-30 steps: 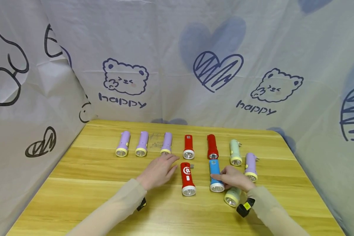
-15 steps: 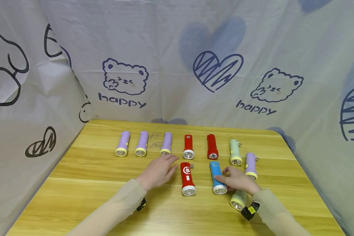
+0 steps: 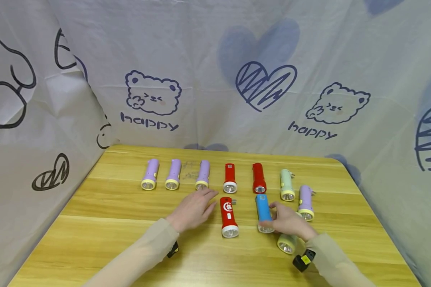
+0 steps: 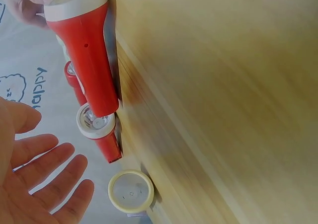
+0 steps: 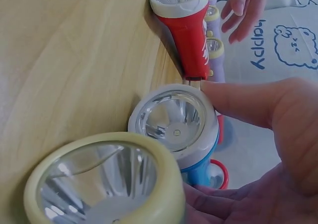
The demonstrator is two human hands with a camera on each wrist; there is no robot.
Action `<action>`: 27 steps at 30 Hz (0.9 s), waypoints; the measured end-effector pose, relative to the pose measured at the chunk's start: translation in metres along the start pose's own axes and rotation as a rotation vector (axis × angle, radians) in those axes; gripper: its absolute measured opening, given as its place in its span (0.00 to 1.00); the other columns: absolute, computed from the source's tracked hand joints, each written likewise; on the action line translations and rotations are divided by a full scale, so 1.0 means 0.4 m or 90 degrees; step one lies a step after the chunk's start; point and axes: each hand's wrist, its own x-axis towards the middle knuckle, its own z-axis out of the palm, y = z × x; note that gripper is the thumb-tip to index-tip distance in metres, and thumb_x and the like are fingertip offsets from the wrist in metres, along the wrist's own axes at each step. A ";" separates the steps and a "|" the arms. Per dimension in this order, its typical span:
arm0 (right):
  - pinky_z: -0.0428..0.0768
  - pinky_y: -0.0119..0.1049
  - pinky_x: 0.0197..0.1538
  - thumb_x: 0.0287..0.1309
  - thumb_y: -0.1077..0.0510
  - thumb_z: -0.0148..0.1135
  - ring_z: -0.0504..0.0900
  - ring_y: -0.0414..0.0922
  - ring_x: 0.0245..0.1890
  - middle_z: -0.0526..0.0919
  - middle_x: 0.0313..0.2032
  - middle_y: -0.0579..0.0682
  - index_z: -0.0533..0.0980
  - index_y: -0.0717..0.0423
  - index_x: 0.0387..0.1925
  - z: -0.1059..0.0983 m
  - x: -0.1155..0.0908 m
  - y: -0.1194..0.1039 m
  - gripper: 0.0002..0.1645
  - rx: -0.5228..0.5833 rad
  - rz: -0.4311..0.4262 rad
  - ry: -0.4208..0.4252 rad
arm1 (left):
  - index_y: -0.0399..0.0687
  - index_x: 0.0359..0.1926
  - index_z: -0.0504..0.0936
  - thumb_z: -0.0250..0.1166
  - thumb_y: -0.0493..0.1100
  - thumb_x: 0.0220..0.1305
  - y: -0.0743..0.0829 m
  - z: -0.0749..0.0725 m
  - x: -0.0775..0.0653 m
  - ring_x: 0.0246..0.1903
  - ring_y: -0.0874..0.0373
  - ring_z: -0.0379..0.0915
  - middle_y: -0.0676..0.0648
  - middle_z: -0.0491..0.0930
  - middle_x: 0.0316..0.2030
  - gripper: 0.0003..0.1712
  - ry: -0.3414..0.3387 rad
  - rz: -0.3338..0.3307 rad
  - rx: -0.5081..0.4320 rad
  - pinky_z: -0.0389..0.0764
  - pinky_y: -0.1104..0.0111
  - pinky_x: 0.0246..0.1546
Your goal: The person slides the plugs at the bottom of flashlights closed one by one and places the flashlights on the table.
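My right hand (image 3: 289, 220) holds a blue flashlight (image 3: 263, 205) near its white head, with the thumb across it. In the right wrist view the thumb (image 5: 248, 100) meets the white rim, and the fingers lie beside the blue body. A pale green flashlight (image 3: 286, 243) with a cream rim lies partly hidden under that hand. My left hand (image 3: 194, 209) is relaxed and holds nothing, just left of a red flashlight (image 3: 229, 215) with a white head and plug prongs out. Its fingertips are near a purple flashlight (image 3: 203, 171) in the back row.
Along the back of the wooden table (image 3: 111, 239) lie two more purple flashlights, a red one with white rim (image 3: 230, 177), an all-red one (image 3: 258, 177) and a pale green one (image 3: 286, 184). At right lies another purple flashlight (image 3: 305, 202). A printed cloth (image 3: 208, 79) hangs behind.
The blue flashlight shifted right and nearer, then back left and away, with my right hand. The pale green flashlight beneath moved right, then slightly back. My left hand stays put.
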 end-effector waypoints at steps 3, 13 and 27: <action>0.76 0.35 0.32 0.55 0.44 0.73 0.79 0.43 0.25 0.81 0.32 0.52 0.66 0.69 0.65 0.003 0.001 0.000 0.47 0.018 0.006 0.000 | 0.38 0.64 0.76 0.58 0.44 0.74 0.000 0.003 -0.001 0.61 0.45 0.77 0.40 0.80 0.61 0.23 -0.003 -0.004 -0.004 0.77 0.53 0.65; 0.77 0.36 0.36 0.59 0.39 0.69 0.79 0.43 0.25 0.82 0.27 0.52 0.61 0.71 0.69 -0.001 -0.007 -0.010 0.52 -0.004 0.005 -0.011 | 0.38 0.65 0.75 0.57 0.45 0.75 0.002 0.007 -0.003 0.63 0.43 0.75 0.38 0.78 0.63 0.23 -0.018 -0.019 -0.020 0.74 0.50 0.68; 0.74 0.35 0.29 0.60 0.38 0.68 0.76 0.44 0.26 0.80 0.31 0.52 0.59 0.71 0.70 -0.005 -0.015 -0.020 0.54 -0.050 0.004 0.021 | 0.37 0.65 0.75 0.57 0.45 0.75 0.003 0.003 -0.006 0.64 0.42 0.75 0.37 0.78 0.63 0.24 -0.025 -0.019 -0.025 0.74 0.50 0.68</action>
